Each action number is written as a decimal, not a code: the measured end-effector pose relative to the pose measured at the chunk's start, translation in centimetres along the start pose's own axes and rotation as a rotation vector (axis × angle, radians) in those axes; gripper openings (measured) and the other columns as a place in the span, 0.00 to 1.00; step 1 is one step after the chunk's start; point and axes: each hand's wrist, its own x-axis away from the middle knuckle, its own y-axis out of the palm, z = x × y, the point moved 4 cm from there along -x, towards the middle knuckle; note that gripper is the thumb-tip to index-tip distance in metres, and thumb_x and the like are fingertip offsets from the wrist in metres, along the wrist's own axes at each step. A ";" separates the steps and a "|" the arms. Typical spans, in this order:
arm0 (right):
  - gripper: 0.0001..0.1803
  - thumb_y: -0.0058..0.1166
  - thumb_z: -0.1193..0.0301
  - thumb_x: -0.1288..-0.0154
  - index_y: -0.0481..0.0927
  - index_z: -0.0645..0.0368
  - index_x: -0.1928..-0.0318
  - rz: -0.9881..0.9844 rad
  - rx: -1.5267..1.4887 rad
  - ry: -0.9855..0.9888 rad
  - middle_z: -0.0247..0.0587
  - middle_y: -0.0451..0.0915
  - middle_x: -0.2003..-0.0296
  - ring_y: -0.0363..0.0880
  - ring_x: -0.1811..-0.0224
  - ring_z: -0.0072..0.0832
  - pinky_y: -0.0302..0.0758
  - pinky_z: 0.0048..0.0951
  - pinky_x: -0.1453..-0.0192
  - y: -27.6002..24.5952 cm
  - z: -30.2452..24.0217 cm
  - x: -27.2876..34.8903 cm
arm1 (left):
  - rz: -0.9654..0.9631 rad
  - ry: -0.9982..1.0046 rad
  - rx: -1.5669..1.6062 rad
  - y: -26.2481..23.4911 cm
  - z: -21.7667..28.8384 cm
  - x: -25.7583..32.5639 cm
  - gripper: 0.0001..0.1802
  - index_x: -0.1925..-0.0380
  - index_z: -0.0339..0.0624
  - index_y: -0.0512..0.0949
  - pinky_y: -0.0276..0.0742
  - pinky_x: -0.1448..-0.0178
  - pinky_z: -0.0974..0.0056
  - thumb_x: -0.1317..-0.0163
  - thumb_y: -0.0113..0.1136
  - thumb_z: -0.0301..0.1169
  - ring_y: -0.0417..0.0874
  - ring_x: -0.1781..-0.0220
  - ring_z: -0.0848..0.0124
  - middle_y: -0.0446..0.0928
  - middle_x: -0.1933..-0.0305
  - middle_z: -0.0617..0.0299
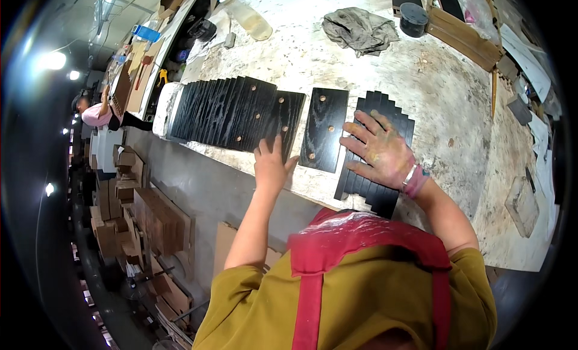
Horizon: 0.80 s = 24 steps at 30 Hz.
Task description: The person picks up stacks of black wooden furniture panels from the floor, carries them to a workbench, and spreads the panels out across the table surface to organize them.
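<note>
Black wooden panels with small round holes lie overlapped in a long row (217, 112) on the left of the worktable. My left hand (272, 163) touches the near edge of the rightmost panel (292, 106) in that row, its fingers spread. A single black panel (328, 112) lies flat between my hands, with several holes showing. To its right, narrow black strips (376, 103) sit side by side with stepped ends. My right hand (380, 148), stained with colour and wearing a band at the wrist, rests flat on these strips with fingers apart.
The worktable (439, 97) is pale and stained. Towards its far side are a crumpled grey cloth (360, 30), a plastic bottle (253, 22), a dark round tub (413, 20) and a wooden tray (463, 40). Cardboard boxes (159, 220) stand on the floor at left; another person (99, 114) is beyond.
</note>
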 end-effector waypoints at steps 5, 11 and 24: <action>0.23 0.47 0.51 0.39 0.76 0.48 0.48 -0.018 -0.007 0.035 0.34 0.69 0.41 0.56 0.32 0.37 0.47 0.43 0.29 0.3 0.0 0.0 | 0.108 -0.049 0.057 1.1 -0.3 -0.4 0.40 0.40 0.45 0.66 0.70 0.50 0.46 0.52 0.67 0.49 0.68 0.48 0.46 0.65 0.46 0.42; 0.23 0.49 0.52 0.40 0.76 0.50 0.48 0.000 -0.014 0.028 0.36 0.69 0.42 0.57 0.32 0.37 0.50 0.43 0.29 -0.5 -0.3 -0.1 | 0.093 -0.116 0.377 1.2 -0.4 -1.5 0.54 0.35 0.44 0.56 0.71 0.50 0.50 0.62 0.76 0.41 0.72 0.52 0.47 0.68 0.53 0.43; 0.21 0.55 0.57 0.43 0.75 0.49 0.50 0.033 -0.016 -0.011 0.37 0.70 0.45 0.60 0.34 0.38 0.54 0.45 0.31 -0.6 -1.1 -0.9 | -0.191 -0.165 0.796 1.3 -1.1 -4.6 0.27 0.54 0.29 0.75 0.76 0.61 0.66 0.46 0.66 0.40 0.79 0.68 0.69 0.77 0.63 0.53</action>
